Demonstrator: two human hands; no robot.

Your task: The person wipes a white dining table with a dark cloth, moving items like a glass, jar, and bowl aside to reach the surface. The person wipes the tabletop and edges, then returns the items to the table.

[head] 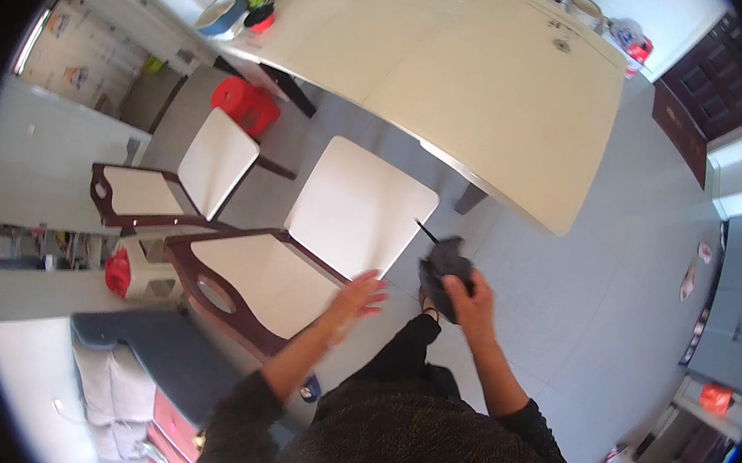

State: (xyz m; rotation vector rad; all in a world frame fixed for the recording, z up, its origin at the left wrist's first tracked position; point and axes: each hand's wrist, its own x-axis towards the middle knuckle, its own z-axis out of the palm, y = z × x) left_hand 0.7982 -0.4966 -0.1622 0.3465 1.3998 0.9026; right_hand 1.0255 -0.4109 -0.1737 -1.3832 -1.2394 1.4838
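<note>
My right hand (472,306) grips a bunched dark grey cloth (441,271) in front of my body. A thin black stick-like piece (426,230) juts from the upper left of the cloth; what it belongs to is hidden. My left hand (358,302) holds nothing, its fingers apart, and appears just right of the backrest of a wooden chair. That chair's pale seat (363,208) lies beyond both hands, at the near side of a long cream table (463,87).
A second chair (218,162) and a red plastic stool (244,105) stand at the left. A blue-rimmed pot (223,15) and bottles are on the table's far left end. A dark sofa (155,351) lies lower left, a dark panelled door (719,73) upper right.
</note>
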